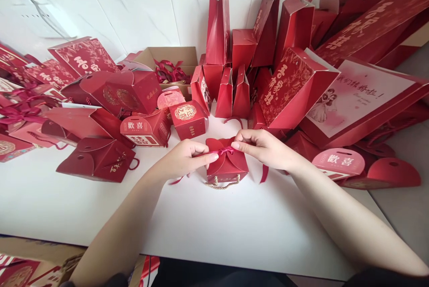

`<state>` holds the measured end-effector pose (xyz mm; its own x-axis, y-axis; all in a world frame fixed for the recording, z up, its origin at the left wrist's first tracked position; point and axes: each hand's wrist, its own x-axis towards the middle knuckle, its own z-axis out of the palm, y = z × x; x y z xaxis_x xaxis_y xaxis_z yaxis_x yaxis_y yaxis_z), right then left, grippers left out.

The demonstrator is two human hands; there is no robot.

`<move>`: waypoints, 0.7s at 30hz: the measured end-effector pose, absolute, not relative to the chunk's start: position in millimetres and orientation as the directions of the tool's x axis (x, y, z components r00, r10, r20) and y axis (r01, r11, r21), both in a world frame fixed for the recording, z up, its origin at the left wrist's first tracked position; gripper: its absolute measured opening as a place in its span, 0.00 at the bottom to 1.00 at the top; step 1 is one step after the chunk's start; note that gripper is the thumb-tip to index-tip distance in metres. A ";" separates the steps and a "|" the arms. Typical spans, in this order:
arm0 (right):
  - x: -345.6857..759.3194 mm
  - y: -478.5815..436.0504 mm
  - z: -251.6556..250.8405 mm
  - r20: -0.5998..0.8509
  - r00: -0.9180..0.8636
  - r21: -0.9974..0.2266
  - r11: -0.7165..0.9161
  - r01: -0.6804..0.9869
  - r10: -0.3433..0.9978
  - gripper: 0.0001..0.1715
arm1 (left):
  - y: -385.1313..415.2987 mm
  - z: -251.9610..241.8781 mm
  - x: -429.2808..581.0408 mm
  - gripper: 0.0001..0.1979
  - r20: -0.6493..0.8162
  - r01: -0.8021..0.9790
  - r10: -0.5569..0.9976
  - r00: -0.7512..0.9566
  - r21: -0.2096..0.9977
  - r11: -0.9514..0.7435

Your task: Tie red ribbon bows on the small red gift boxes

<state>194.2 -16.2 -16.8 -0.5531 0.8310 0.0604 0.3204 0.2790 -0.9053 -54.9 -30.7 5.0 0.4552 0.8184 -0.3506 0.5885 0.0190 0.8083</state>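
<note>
A small red gift box (227, 167) stands on the white table in front of me, its top flaps folded together. Across the top runs a dark pink ribbon (226, 150), looped or knotted at the middle. My left hand (194, 156) pinches the ribbon on the left side, and my right hand (256, 146) pinches it on the right. Loose ribbon tails hang down on both sides of the box. A twisted gold cord handle (223, 186) lies at the front of the box.
Many red boxes and bags crowd the table's back and sides, including a dark red box (95, 159) on the left and a large bag (362, 94) on the right. A cardboard box (144, 56) with ribbons stands behind. The white table (214, 224) ends near my body.
</note>
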 end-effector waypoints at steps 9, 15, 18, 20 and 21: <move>195.7 -10.8 -19.6 0.045 -0.545 -0.927 0.239 0.290 0.837 0.24 | -28.2 3.2 -58.6 0.22 -0.326 0.486 0.788 0.522 0.873 0.040; 197.6 -10.4 -18.8 0.053 -0.552 -0.936 0.234 0.262 0.832 0.25 | -25.8 1.9 -61.3 0.21 -0.318 0.471 0.802 0.506 0.881 0.052; 197.9 -11.0 -17.9 0.049 -0.558 -0.935 0.234 0.265 0.828 0.25 | -25.5 3.8 -62.3 0.20 -0.323 0.466 0.797 0.510 0.883 0.060; 197.9 -10.9 -17.4 0.048 -0.561 -0.932 0.239 0.272 0.826 0.25 | -25.8 5.8 -62.9 0.20 -0.324 0.462 0.792 0.517 0.885 0.060; 197.9 -10.8 -17.3 0.048 -0.561 -0.930 0.242 0.277 0.827 0.25 | -26.0 6.7 -63.1 0.20 -0.323 0.460 0.789 0.523 0.886 0.058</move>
<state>197.9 -10.8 -17.3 -0.5607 0.8266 0.0480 0.2769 0.2419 -0.9300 -63.1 -26.0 6.7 0.5229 0.7887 -0.3232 0.4601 0.0581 0.8860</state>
